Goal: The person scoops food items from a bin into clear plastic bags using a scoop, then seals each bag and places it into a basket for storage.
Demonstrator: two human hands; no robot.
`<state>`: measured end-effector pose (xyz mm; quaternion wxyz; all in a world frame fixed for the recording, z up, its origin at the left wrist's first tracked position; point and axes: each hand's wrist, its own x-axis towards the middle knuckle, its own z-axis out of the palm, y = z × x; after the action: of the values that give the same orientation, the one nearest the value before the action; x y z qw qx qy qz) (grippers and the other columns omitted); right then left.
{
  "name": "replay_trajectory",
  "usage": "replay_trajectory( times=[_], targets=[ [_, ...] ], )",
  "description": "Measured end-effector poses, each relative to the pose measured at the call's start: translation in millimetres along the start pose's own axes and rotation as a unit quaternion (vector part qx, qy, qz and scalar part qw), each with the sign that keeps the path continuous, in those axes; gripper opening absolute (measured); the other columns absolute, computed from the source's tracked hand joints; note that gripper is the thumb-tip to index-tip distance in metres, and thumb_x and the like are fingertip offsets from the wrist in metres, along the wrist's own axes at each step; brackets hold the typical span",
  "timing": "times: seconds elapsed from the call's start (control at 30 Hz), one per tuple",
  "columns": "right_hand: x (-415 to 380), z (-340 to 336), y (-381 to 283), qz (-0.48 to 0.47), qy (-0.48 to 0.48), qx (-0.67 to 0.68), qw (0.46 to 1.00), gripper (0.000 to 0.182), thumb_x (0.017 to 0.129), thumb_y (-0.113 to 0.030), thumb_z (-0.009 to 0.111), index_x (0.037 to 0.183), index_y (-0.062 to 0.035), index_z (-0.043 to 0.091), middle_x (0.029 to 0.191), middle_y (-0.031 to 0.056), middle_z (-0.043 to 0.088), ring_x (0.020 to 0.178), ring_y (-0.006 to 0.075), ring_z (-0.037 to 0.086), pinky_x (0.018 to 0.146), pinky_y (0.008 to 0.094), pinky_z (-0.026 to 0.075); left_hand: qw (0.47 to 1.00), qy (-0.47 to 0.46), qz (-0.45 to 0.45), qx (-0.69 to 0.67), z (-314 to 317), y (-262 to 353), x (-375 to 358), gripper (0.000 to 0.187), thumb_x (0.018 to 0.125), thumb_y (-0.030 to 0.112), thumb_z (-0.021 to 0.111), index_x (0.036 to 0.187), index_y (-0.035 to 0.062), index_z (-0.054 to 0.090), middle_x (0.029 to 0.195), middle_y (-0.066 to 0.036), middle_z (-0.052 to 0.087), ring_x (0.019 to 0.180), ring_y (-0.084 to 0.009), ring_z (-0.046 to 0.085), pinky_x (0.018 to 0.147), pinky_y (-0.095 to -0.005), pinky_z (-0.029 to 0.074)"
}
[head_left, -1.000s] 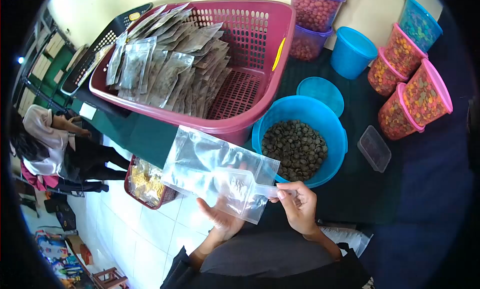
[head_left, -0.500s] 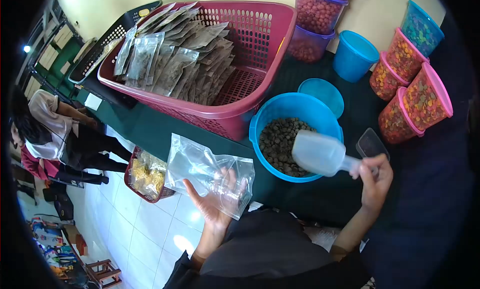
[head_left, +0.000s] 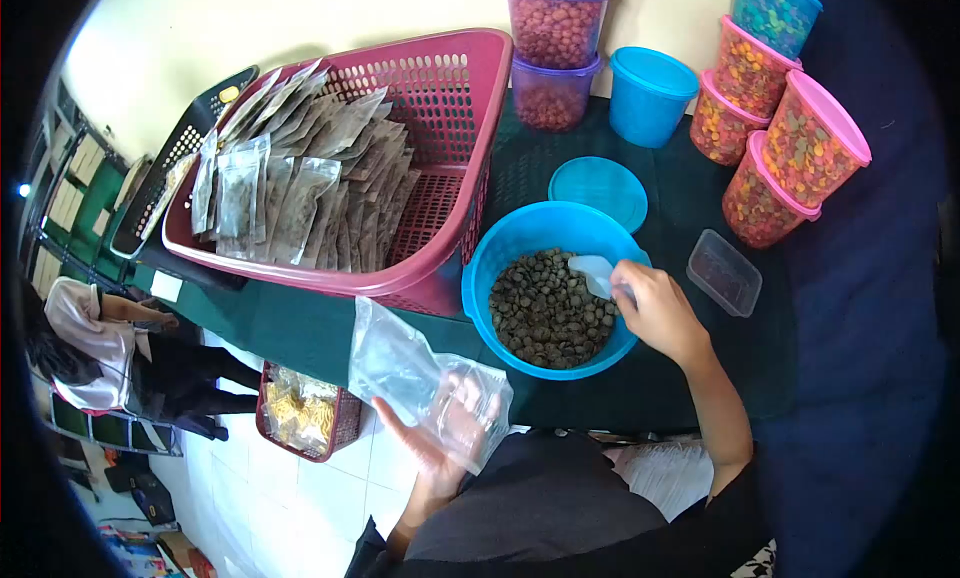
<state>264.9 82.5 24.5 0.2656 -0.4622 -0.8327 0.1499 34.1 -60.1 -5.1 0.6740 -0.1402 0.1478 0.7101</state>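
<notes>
Scoop (head_left: 592,276) clamped in right hand (head_left: 660,310), fingers hiding handle. Blade now down at brown discs (head_left: 550,323) inside blue tub (head_left: 487,271); earlier raised over rim. Left hand (head_left: 445,440) open behind clear bag (head_left: 415,378). Blue lid (head_left: 598,194) beside tub, maroon basket (head_left: 430,292) near.

Scoop in the blue tub, bag on the other hand.
From my remote seat I see the right hand (head_left: 660,313) gripping a translucent scoop (head_left: 594,275) among dark discs (head_left: 548,323) in the blue tub (head_left: 478,298) — the left hand (head_left: 435,448) is spread, partly visible through a clear bag (head_left: 400,363). A maroon basket (head_left: 450,243) of filled packets (head_left: 300,198) stands beside the tub.
</notes>
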Motion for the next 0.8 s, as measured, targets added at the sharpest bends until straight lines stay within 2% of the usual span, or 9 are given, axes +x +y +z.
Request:
replay_trajectory(
  times=[0.1, 0.23, 0.3, 0.33, 0.37, 0.43, 0.57, 0.7, 0.8],
  targets=[
    [-16.4, -11.2, -0.8, 0.004, -0.030, 0.007, 1.000, 0.008, 0.073, -0.001, 0.052, 0.078, -0.0012, 0.046, 0.079, 0.0158, 0.056, 0.072, 0.0344, 0.055, 0.059, 0.0404, 0.044, 0.993, 0.078, 0.051, 0.072, -13.4, 14.0, -10.6, 0.077, 0.063, 0.070, 0.049, 0.102, 0.0035, 0.047, 0.095, -0.014, 0.053, 0.090, -0.0312, 0.051, 0.085, -0.0531, 0.033],
    [-37.1, -27.1, 2.7, 0.059, -0.033, 0.031, 0.997, 0.011, 0.072, -0.003, 0.054, 0.082, -0.0020, 0.049, 0.082, 0.0145, 0.057, 0.075, 0.0338, 0.055, 0.063, 0.0396, 0.044, 0.956, -0.227, 0.159, 0.099, -51.7, 51.5, -21.0, 0.079, 0.065, 0.068, 0.048, 0.115, 0.0070, 0.042, 0.116, -0.015, 0.045, 0.109, -0.0295, 0.042, 0.093, -0.0540, 0.029],
    [-47.1, -30.6, 0.5, 0.093, -0.035, 0.009, 0.995, 0.012, 0.073, -0.004, 0.055, 0.083, -0.0022, 0.051, 0.083, 0.0142, 0.057, 0.075, 0.0327, 0.056, 0.064, 0.0384, 0.045, 0.971, -0.160, 0.171, -0.053, -166.1, 132.6, -35.5, 0.078, 0.065, 0.064, 0.053, 0.116, 0.0066, 0.038, 0.114, -0.015, 0.043, 0.109, -0.0284, 0.041, 0.093, -0.0548, 0.028],
    [-50.5, -31.0, 0.0, 0.095, -0.033, 0.009, 0.995, 0.012, 0.073, -0.004, 0.055, 0.083, -0.0022, 0.051, 0.083, 0.0142, 0.057, 0.075, 0.0327, 0.056, 0.064, 0.0384, 0.045, 0.971, -0.160, 0.169, -0.052, -147.8, 117.6, -99.9, 0.078, 0.065, 0.064, 0.053, 0.116, 0.0066, 0.038, 0.114, -0.015, 0.043, 0.109, -0.0284, 0.041, 0.093, -0.0548, 0.028],
    [-53.3, -31.2, -0.9, 0.100, -0.036, 0.007, 0.994, 0.013, 0.073, -0.005, 0.055, 0.084, -0.0023, 0.051, 0.083, 0.0139, 0.057, 0.075, 0.0320, 0.056, 0.064, 0.0381, 0.045, 0.882, -0.383, 0.241, 0.135, -0.3, 90.0, -38.6, 0.079, 0.063, 0.058, 0.061, 0.117, 0.0075, 0.034, 0.108, -0.015, 0.043, 0.106, -0.0281, 0.042, 0.093, -0.0554, 0.027],
    [-56.1, -32.3, -2.5, 0.105, -0.033, 0.003, 0.994, 0.014, 0.073, -0.005, 0.055, 0.086, -0.0024, 0.051, 0.083, 0.0137, 0.057, 0.076, 0.0313, 0.056, 0.065, 0.0377, 0.045, 0.875, -0.376, 0.275, 0.135, 57.5, 50.5, -33.9, 0.080, 0.059, 0.053, 0.067, 0.116, 0.0080, 0.034, 0.102, -0.013, 0.043, 0.102, -0.0284, 0.043, 0.094, -0.0565, 0.026],
    [-57.8, -32.1, -5.5, 0.123, -0.045, -0.003, 0.991, 0.022, 0.071, -0.006, 0.057, 0.092, -0.0023, 0.050, 0.093, 0.0149, 0.055, 0.085, 0.0312, 0.054, 0.070, 0.0374, 0.044, 0.843, -0.455, -0.059, 0.280, 75.0, 4.2, 2.5, 0.077, 0.065, 0.055, 0.061, 0.116, 0.0048, 0.034, 0.114, -0.015, 0.042, 0.108, -0.0301, 0.040, 0.095, -0.0532, 0.025],
    [-57.8, -32.9, -22.0, 0.044, 0.079, 0.011, 0.996, 0.070, 0.060, -0.015, 0.071, 0.118, 0.0011, 0.034, 0.122, 0.0195, 0.034, 0.113, 0.0349, 0.035, 0.094, 0.0394, 0.030, 0.873, -0.343, -0.217, 0.270, 94.4, -56.7, 37.3, 0.069, 0.076, 0.058, 0.043, 0.116, 0.0029, 0.034, 0.117, -0.019, 0.041, 0.114, -0.0320, 0.036, 0.094, -0.0488, 0.028],
    [-60.7, -16.4, -24.5, 0.026, 0.094, 0.080, 0.992, 0.103, 0.052, -0.024, 0.079, 0.128, -0.0005, 0.013, 0.130, 0.0236, 0.022, 0.118, 0.0346, 0.029, 0.098, 0.0399, 0.026, 0.901, -0.309, -0.266, 0.150, 96.1, -75.4, 60.8, 0.072, 0.074, 0.064, 0.039, 0.112, 0.0025, 0.039, 0.117, -0.019, 0.042, 0.115, -0.0330, 0.035, 0.097, -0.0504, 0.023]
  ],
)
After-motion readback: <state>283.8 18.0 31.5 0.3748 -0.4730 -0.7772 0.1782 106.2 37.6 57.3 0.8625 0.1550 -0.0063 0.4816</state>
